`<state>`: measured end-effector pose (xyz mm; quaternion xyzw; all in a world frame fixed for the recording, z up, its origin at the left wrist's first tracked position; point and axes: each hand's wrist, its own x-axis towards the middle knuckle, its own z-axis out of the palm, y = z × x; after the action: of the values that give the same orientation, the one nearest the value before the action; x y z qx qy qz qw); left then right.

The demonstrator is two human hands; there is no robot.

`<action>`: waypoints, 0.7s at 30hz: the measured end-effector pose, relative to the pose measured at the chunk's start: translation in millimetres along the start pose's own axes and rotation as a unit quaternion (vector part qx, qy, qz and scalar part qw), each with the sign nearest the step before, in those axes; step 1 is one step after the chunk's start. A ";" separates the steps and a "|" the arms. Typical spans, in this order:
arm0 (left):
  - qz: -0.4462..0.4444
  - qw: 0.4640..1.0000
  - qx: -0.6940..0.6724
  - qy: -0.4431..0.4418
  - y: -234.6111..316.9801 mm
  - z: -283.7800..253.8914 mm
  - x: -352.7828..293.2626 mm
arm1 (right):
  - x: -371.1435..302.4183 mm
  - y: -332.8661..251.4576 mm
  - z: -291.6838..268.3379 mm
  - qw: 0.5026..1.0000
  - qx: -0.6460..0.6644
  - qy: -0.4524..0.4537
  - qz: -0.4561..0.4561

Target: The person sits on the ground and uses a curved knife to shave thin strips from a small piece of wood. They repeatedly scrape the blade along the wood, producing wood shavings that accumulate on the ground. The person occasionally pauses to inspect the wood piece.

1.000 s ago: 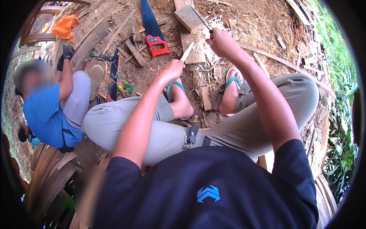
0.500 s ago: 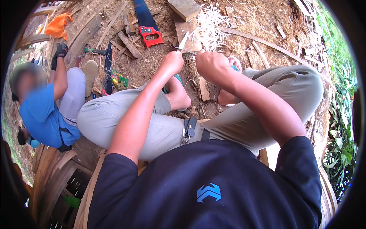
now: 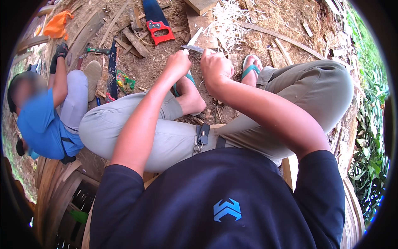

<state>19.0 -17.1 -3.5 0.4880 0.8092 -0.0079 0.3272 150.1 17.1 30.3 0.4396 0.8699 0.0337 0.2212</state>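
Observation:
My left hand (image 3: 178, 63) is closed around the lower end of a thin, pale wood strip (image 3: 195, 37), whose narrow tip slants up and to the right. My right hand (image 3: 216, 69) grips a knife (image 3: 194, 48), its handle hidden in the fingers. The blade points left and lies close to the strip, just above my left fist; whether they touch is hard to tell. Both hands are held out over the ground, between my knees. Curled white shavings (image 3: 232, 23) are heaped just beyond my right hand, beside a flat board (image 3: 200, 23).
A red-handled saw (image 3: 159, 31) lies beyond my left hand, near loose wood offcuts (image 3: 136, 42). Farther left are another saw (image 3: 112, 70), a green-handled hammer (image 3: 98, 51) and an orange cloth (image 3: 57, 25). A co-worker in blue (image 3: 47, 118) sits at the left. Green plants (image 3: 369, 153) edge the right.
My right hand and the knife have shifted left, bringing the blade across near the base of the strip. My left hand has moved slightly left. The whole view has shifted a little.

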 end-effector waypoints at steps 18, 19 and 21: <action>-0.006 0.999 -0.021 -0.036 -17.0 -26.5 13.7 | 29.5 15.9 -17.5 0.980 0.127 -0.114 -0.104; -0.032 0.997 -0.043 -0.049 -17.2 -27.2 12.3 | 29.2 22.5 -21.7 0.976 0.150 -0.106 -0.120; -0.049 0.995 -0.052 -0.068 4.5 -40.6 -4.8 | 16.8 39.6 -18.6 0.964 0.194 -0.099 -0.155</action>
<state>2.9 -5.1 32.4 0.4284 0.8074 -0.0149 0.4053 163.4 56.9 51.1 0.3351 0.8909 -0.2140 0.2194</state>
